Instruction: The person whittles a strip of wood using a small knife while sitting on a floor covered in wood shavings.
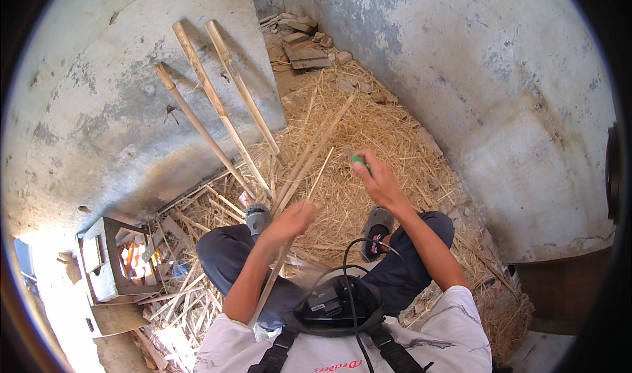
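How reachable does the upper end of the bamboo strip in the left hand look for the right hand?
Probably yes: the right hand appears close to that end of the bamboo strip, and nothing visible blocks the way. However, its grip is already occupied by a green-handled tool.

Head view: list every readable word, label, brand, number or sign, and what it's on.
White shirt: red lettering near the lower edge; I don't copy out wording.
Black device at the waist: pale markings, too small to read.
Right shoe: small red-and-white marking, unreadable.
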Motion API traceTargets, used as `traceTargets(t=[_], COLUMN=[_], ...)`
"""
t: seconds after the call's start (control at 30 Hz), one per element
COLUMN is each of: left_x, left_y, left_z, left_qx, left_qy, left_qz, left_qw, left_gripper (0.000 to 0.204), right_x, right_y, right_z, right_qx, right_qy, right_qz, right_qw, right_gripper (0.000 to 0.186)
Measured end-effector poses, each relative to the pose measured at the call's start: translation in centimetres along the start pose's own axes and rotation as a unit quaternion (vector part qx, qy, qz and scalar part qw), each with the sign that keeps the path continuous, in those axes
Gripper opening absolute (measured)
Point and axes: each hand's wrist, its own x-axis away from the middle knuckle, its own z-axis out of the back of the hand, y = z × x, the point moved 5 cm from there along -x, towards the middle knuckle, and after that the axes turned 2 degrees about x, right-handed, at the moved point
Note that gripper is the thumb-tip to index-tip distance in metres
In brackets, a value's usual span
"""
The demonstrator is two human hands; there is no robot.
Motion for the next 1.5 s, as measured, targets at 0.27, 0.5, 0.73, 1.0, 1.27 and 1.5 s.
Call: traceTargets(t=[0.27, 0.5, 0.73, 1.0, 1.27, 1.5], left_x=[-1.2, -0.9, 0.3, 0.8, 1.4, 1.5], left_y=[-0.2, -0.3, 1.4, 1.9, 2.4, 1.9], left_z=[-0.5, -0.3, -0.7, -1.0, -1.2, -1.0], left_qx=[-0.240, -0.211, -0.223, -0.237, -0.272, -0.275], left_qy=[0.069, 0.154, 0.140, 0.162, 0.162, 0.163], left_qz=[-0.135, -0.151, -0.122, -0.127, -0.121, -0.138], left_qw=[0.959, 0.953, 0.957, 0.949, 0.941, 0.937], left_gripper=[0.039, 0.049, 0.047, 0.048, 0.048, 0.047], right_x=[2.9, 2.7, 2.4, 2.3, 0.9, 0.6], right_y=[-2.0, -1.6, -2.0, -2.3, -1.0, -0.3], right_z=[-4.7, -5.2, -4.9, -4.7, -3.5, -3.0], right_qx=[0.115, 0.102, 0.112, 0.129, 0.118, 0.160], right_qy=[-0.158, -0.141, -0.122, -0.109, -0.067, -0.031], right_qz=[0.138, 0.120, 0.134, 0.141, 0.100, 0.083], right_qw=[0.971, 0.977, 0.977, 0.975, 0.986, 0.983], right_gripper=[0.033, 0.031, 0.031, 0.030, 0.028, 0.031])
